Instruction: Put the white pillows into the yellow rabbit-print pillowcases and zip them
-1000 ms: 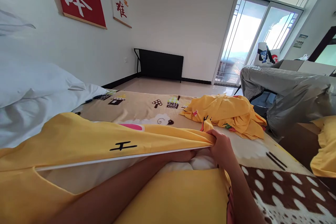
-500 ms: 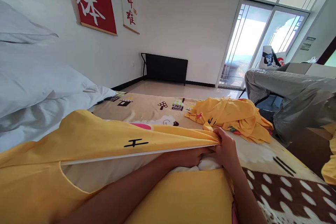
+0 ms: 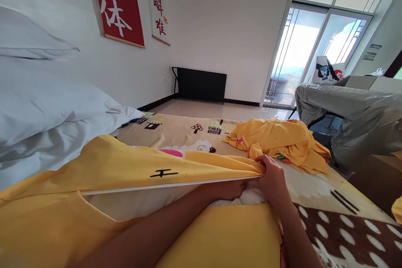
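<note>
A yellow duvet cover (image 3: 125, 163) with a black mark and a pink patch lies spread before me, its white-edged opening stretched sideways. My right hand (image 3: 272, 178) pinches the gathered edge at the right end of this opening. Through the gap reaches my left forearm. My left hand (image 3: 230, 189) is closed at the white quilt (image 3: 254, 197) inside, just left of my right hand; its fingertips are hidden. More yellow cloth lies under my forearms at the bottom.
Beyond my right hand, a crumpled yellow cloth (image 3: 276, 142) lies on the patterned blanket (image 3: 176, 123). White pillows (image 3: 47, 104) are piled at left. Plastic-wrapped furniture (image 3: 354, 100) and a cardboard box (image 3: 373, 182) stand at right. A black folded panel (image 3: 201, 86) leans against the far wall.
The view has shifted slightly, so the room appears a little lower and further right. Both hands keep nearly the same place and hold at the cover's opening.
</note>
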`<state>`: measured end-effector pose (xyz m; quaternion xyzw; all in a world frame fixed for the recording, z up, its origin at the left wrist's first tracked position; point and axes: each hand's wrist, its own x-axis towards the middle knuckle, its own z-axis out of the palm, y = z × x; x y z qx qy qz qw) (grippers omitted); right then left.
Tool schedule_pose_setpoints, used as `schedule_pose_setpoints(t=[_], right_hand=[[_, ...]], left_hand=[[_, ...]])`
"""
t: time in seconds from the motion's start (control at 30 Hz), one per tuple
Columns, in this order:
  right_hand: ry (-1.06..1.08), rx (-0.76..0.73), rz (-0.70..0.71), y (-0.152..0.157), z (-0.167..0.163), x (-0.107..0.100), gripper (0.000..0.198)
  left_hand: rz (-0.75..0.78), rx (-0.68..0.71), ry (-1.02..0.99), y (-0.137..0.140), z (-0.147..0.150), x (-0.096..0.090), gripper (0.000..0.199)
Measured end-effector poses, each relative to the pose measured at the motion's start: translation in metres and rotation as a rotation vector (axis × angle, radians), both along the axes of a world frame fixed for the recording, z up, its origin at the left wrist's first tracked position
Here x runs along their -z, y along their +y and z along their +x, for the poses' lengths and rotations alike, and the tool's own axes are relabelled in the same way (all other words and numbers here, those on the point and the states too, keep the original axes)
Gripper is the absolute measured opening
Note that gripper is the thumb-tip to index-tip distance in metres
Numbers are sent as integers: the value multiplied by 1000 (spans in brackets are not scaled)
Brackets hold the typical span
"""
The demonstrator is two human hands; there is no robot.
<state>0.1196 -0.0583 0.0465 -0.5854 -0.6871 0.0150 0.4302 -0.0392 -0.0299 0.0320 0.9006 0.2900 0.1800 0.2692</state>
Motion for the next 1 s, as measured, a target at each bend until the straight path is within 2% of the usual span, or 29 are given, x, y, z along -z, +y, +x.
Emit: schedule_pose_setpoints(t=[0.13,0.33,0.53,0.8,1.0], right_hand=[[17,71,31,-2,-9,2,28],[-50,-12,26,-2,-11,6,27],[110,-3,-25,0,-13,9,31],[148,-163,-211,5,9,6,20],[274,-266,-194,9,11,11,16]], left_hand=[[82,-5,10,4,5,7,42],[113,6,50,9,17,12,42],[94,-44,82,8,13,9,49],[44,-81,111,-3,12,-2,53],[138,-92,36,-4,13,-7,48]])
